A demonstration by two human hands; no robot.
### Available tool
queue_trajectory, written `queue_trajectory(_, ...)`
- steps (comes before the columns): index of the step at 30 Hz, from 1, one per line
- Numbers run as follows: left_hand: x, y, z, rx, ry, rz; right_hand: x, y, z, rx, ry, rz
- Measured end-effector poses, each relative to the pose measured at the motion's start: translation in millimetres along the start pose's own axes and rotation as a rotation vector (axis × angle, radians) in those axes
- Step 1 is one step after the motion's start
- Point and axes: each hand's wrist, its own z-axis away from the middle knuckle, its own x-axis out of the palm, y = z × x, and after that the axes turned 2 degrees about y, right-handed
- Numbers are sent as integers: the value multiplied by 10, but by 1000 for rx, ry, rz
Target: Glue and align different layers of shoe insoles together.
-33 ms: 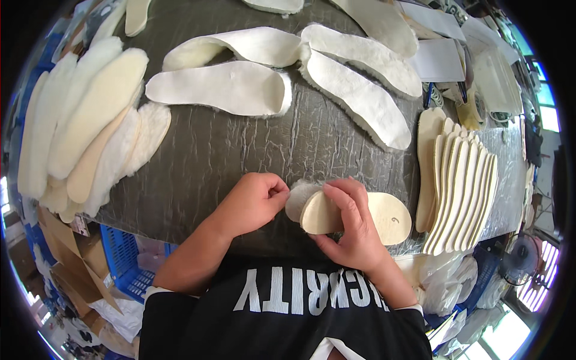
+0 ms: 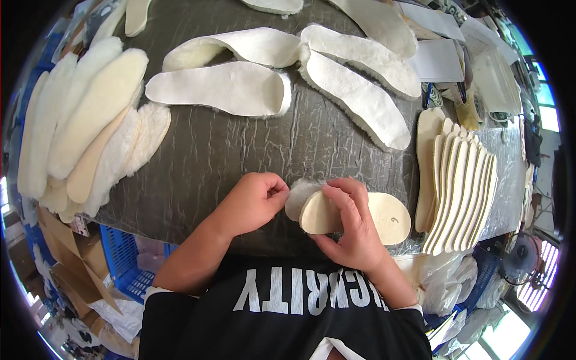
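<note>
Your R grip (image 2: 355, 227) is clamped on the cream insole (image 2: 387, 207), thumb at the near edge, fingers over the far side. Insole's at the near edge of the bench (image 2: 222, 144), right in front of your chest, lying roughly L to R. Looks smooth, matte & pale, w/ rounded ends; the R end is wider and has a small dark mark on it. Your hand hides the mid part, so can't tell if it's 1 pc or 2 overlapping. The L end has a thin, clean-looking rim & lies over a tuft of greyish-white wool (image 2: 294, 202) (wispy, esp. along its far edge).

Your L grip (image 2: 255, 201) has its fingertips drawn together just beside the wool; can't tell if they've caught any fibres. Rest of the bench: to your R, a fanned row of cream insoles (image 2: 459, 192), edges overlapping; to your L, a heap of fleecy insoles (image 2: 99, 114), white pile showing on most. Beyond your hands, more white fleece-edged pcs (image 2: 219, 88), mostly flat side up.
</note>
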Motion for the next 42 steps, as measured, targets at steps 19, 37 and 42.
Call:
queue_trajectory(19, -20, 218, -36, 107, -92, 219, -40, 6, -35, 93, -38, 93)
queue_trajectory(37, 40, 263, -24, 147, -39, 206, -37, -6, -41, 110, -68, 71)
queue_trajectory(42, 29, 289, -1, 116, -70, 213, -26, -8, -41, 119, -63, 64)
